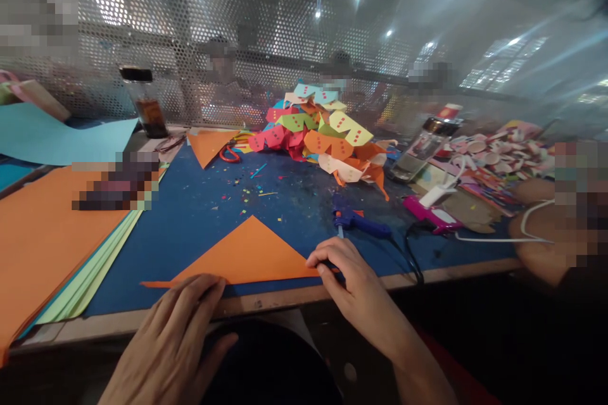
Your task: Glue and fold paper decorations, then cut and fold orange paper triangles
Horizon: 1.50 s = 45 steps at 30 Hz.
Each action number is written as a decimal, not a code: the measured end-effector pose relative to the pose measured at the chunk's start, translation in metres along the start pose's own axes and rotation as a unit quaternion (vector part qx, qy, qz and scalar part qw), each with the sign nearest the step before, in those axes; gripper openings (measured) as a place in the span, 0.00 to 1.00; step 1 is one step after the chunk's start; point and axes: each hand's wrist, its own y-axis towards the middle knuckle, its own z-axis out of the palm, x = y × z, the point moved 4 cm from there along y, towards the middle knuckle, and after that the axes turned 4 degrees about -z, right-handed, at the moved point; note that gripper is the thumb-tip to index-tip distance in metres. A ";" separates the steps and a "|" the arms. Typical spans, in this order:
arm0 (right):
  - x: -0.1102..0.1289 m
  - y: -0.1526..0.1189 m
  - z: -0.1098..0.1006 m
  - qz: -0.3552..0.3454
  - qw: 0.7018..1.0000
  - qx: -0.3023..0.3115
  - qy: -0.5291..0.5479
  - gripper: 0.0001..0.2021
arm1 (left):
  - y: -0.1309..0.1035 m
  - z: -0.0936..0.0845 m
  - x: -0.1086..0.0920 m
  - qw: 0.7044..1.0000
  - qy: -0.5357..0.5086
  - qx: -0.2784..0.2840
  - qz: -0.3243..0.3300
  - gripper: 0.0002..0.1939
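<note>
An orange paper triangle (pixel 251 253), its point facing away from me, lies near the table's front edge. My left hand (pixel 173 323) rests its fingertips on the paper's lower left edge, fingers stretched and thumb apart. At the right end of the same sheet, my right hand (pixel 354 281) has its thumb and curled fingers closed around the paper's edge. Just beyond that hand is a blue glue gun (pixel 363 223) with a dark cord. Narrow orange tips stick out past both hands.
Stacked coloured paper (pixel 47 234) with a dark phone-like object (pixel 121 183) covers the left. Behind are a smaller orange triangle (pixel 209 145), red-handled scissors (pixel 230 153) and piled paper cutouts (pixel 327 133). Two bottles (pixel 152 107), a magenta power strip (pixel 434 215) and a person's arm (pixel 541 234) are also around.
</note>
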 end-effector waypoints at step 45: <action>-0.002 -0.001 0.001 -0.018 1.000 -0.018 0.005 0.13 | 0.001 0.016 -0.011 0.999 0.010 0.041 -0.030 0.26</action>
